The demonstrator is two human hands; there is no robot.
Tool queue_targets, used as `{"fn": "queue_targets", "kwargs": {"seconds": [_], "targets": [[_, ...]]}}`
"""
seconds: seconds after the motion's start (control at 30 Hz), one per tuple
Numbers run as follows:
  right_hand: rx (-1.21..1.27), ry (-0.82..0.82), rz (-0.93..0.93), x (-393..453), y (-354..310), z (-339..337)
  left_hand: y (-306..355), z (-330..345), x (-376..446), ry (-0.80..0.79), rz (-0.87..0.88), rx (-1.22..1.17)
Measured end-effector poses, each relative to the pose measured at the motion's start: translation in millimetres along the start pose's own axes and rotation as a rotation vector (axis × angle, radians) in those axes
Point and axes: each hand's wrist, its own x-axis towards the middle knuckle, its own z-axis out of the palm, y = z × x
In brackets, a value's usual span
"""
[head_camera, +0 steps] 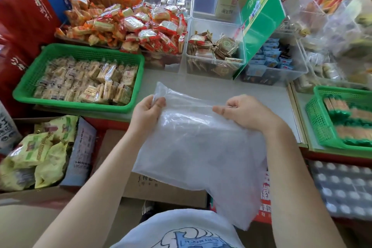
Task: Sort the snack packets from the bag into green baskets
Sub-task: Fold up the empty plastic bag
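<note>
A person holds a clear plastic bag point(193, 143) in front of their body with both hands. The left hand point(148, 111) pinches the top edge of the bag near its left corner, with the thumb and fingers curled on the plastic. The right hand point(244, 112) pinches the same top edge farther to the right, fingers curled too. The bag hangs down between the arms and looks flat; no packets can be made out inside it.

On the grey table point(221, 88), to the left of the hands, sits a green basket point(30, 86). It is full of pale yellow snack packets point(90, 80) lying side by side. A second green basket point(320, 125) sits at the right side of the table. It holds rows of orange and green packets point(350, 119).

Behind the left basket is a big heap of red and orange packets point(124, 20). Next to the heap stand clear plastic bins point(213, 46). One holds brown wrapped snacks and another holds blue packets point(269, 54). A green cardboard sign point(261, 16) leans between those two bins.

Below the table on the left, a box holds yellow snack bags point(34, 151). A brown cardboard box point(161, 187) sits under the hanging bag.
</note>
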Motion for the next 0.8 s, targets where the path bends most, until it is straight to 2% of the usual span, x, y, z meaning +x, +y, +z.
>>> {"fn": "queue_targets", "kwargs": {"seconds": [0.1,0.17,0.23,0.37,0.5,0.57,0.6,0.7,0.77,0.8], "targets": [[-0.134,-0.146,0.092,-1.1,12.3,-11.1,-29.3,4.1,2.9,0.051,-0.078,-0.027],[-0.193,-0.255,0.146,6.9,32.8,-4.2,-50.0,-3.1,3.9,0.101,-0.105,0.046],[-0.160,-0.287,0.159,19.7,57.0,12.2,-67.7,-10.9,0.4,0.126,-0.138,0.123],[-0.057,-0.132,0.190,41.5,90.4,57.1,-88.5,-12.3,-13.0,0.086,-0.247,0.064],[-0.238,0.052,0.173,60.0,103.3,97.2,-107.2,-12.1,-25.9,-0.069,-0.442,0.020],[-0.402,0.153,0.129,68.2,107.2,118.6,-127.1,-15.7,-34.4,-0.086,-0.542,0.006],[-0.449,0.223,0.085,71.0,108.1,131.3,-137.0,-18.9,-37.7,-0.062,-0.588,-0.015],[-0.374,0.467,-0.139,67.8,97.5,176.4,-169.0,-27.4,-38.1,0.085,-0.669,-0.063],[-0.353,0.487,-0.260,59.4,94.8,209.3,-188.1,-32.3,-33.7,0.170,-0.711,-0.025],[-0.358,0.415,-0.280,54.8,94.9,223.5,-196.5,-33.3,-31.8,0.201,-0.725,-0.006]]}}
